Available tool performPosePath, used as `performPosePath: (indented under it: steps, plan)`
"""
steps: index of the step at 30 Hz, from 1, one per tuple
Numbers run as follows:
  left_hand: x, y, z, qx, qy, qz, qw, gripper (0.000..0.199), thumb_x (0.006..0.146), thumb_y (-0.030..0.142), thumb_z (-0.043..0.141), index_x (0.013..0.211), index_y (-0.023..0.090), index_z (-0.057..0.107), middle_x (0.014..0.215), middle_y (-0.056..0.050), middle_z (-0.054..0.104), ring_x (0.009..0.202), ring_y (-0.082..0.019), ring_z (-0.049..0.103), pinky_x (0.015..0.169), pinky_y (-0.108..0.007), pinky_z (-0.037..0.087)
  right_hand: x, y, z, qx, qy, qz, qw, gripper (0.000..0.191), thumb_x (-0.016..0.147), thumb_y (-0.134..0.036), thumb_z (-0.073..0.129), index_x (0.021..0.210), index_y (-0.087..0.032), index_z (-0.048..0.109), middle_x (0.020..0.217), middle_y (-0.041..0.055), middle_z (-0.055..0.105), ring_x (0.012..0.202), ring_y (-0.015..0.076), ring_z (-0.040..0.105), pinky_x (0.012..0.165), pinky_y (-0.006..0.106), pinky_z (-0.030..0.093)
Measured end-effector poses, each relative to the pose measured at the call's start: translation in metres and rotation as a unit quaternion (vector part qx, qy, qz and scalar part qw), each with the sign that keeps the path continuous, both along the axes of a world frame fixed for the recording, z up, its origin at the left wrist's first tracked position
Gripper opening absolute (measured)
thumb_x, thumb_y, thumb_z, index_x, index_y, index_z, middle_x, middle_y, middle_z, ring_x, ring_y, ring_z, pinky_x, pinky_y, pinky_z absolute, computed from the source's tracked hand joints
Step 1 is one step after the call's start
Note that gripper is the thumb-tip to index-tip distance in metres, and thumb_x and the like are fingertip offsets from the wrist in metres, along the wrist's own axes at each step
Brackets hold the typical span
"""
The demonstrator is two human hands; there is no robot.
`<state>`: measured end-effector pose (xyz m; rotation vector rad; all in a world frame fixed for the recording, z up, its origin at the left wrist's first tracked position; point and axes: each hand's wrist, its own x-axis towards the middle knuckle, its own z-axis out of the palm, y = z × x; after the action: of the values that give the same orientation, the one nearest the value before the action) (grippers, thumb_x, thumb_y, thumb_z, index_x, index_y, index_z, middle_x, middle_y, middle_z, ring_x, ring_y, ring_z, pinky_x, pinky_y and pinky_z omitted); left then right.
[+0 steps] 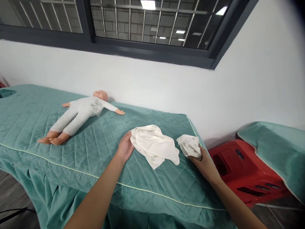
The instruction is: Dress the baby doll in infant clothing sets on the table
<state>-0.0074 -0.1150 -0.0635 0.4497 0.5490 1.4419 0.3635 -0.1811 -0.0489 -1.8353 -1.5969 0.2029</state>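
My left hand (125, 148) grips the left edge of a crumpled white baby garment (154, 143), its fingertips partly hidden under the fabric. The garment lies loosely spread on the green quilted bed cover (95, 159). To the right, my right hand (202, 160) holds a small bunched white cloth (189, 145) with a faint print, close to the bed's right edge. Its thumb and fingers close around the cloth's lower right side. A baby doll (82, 111) in a pale grey-white suit lies on its back at the left, apart from both hands.
A red plastic piece with slots (243, 171) stands right of the bed, partly under another green cover (281, 152). Behind the bed rises a white wall (152, 86) with a dark-framed, barred window (152, 51). A black cable (14, 211) shows at lower left.
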Motion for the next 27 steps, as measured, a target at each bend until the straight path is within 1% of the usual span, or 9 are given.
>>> performPosePath:
  steps: [4,8,11,14,16,18,21,24,27]
  plan:
    - [0.001,-0.002,0.004,0.01,0.011,-0.01,1.0,0.03,0.081,0.036,0.075,0.101,0.014,0.072,0.106,-0.01,0.075,0.102,-0.023,0.069,0.093,-0.036,0.053,-0.005,-0.012,0.007,0.023,0.002,0.035,0.999,0.068,0.075,-0.034,0.057,0.141,-0.017,0.044,0.143,0.0173,0.052,0.133,0.0334,0.05,0.113,0.052,0.038]
    - [0.004,-0.005,0.018,-0.006,0.096,0.004,0.995,0.03,0.074,0.032,0.082,0.098,0.015,0.073,0.1,-0.009,0.076,0.09,-0.022,0.069,0.085,-0.033,0.052,-0.036,-0.016,0.032,0.111,-0.036,0.07,0.991,0.063,0.081,-0.034,0.056,0.14,-0.016,0.044,0.153,0.018,0.039,0.145,0.0329,0.033,0.12,0.054,0.026]
    - [0.006,-0.01,0.044,-0.005,0.211,-0.014,0.977,0.029,0.068,0.029,0.086,0.09,0.014,0.074,0.085,-0.008,0.075,0.072,-0.02,0.066,0.071,-0.031,0.049,-0.076,-0.005,0.061,0.079,0.01,0.147,0.986,0.06,0.089,-0.037,0.054,0.145,-0.023,0.038,0.151,0.0118,0.044,0.141,0.028,0.041,0.117,0.052,0.034]
    - [0.008,-0.018,0.086,0.057,0.292,-0.035,0.954,0.025,0.065,0.027,0.087,0.083,0.013,0.076,0.076,-0.006,0.073,0.066,-0.019,0.062,0.064,-0.028,0.043,-0.117,0.016,0.093,0.06,-0.002,0.232,0.971,0.055,0.091,-0.037,0.055,0.143,-0.023,0.042,0.15,0.0109,0.046,0.14,0.0267,0.043,0.115,0.049,0.036]
    - [0.006,-0.027,0.12,0.151,0.373,-0.042,0.914,0.023,0.07,0.031,0.084,0.084,0.014,0.077,0.08,-0.006,0.073,0.071,-0.019,0.062,0.065,-0.027,0.043,-0.14,0.029,0.116,0.064,-0.03,0.292,0.954,0.055,0.09,-0.035,0.057,0.142,-0.023,0.045,0.149,0.0098,0.048,0.138,0.0254,0.044,0.116,0.046,0.035]
    - [0.003,-0.038,0.156,0.238,0.451,-0.039,0.859,0.025,0.074,0.036,0.08,0.087,0.014,0.078,0.085,-0.005,0.074,0.078,-0.02,0.063,0.07,-0.026,0.044,-0.159,0.038,0.14,0.084,-0.052,0.344,0.934,0.048,0.09,-0.031,0.056,0.137,-0.023,0.051,0.143,0.008,0.054,0.132,0.0238,0.05,0.112,0.042,0.038]
    - [-0.007,-0.054,0.199,0.321,0.53,-0.039,0.784,0.029,0.08,0.042,0.073,0.094,0.016,0.077,0.093,-0.005,0.075,0.088,-0.021,0.065,0.08,-0.029,0.048,-0.177,0.044,0.175,0.075,-0.1,0.384,0.915,0.026,0.091,-0.025,0.052,0.112,-0.022,0.067,0.111,0.0043,0.071,0.101,0.0211,0.064,0.09,0.035,0.048]
    - [-0.021,-0.066,0.222,0.345,0.611,0.027,0.711,0.032,0.086,0.046,0.065,0.099,0.019,0.076,0.1,-0.004,0.075,0.093,-0.021,0.066,0.084,-0.03,0.05,-0.179,0.047,0.2,0.107,-0.146,0.361,0.915,0.026,0.086,-0.016,0.051,0.104,-0.02,0.068,0.102,0.0035,0.072,0.092,0.0203,0.063,0.082,0.031,0.046]
    - [-0.04,-0.071,0.223,0.342,0.694,0.131,0.62,0.032,0.09,0.047,0.058,0.1,0.02,0.075,0.103,-0.004,0.076,0.095,-0.021,0.067,0.086,-0.031,0.05,-0.167,0.047,0.21,0.136,-0.186,0.333,0.914,0.036,0.084,-0.01,0.045,0.111,-0.019,0.067,0.111,0.0059,0.07,0.1,0.0218,0.062,0.087,0.033,0.045]
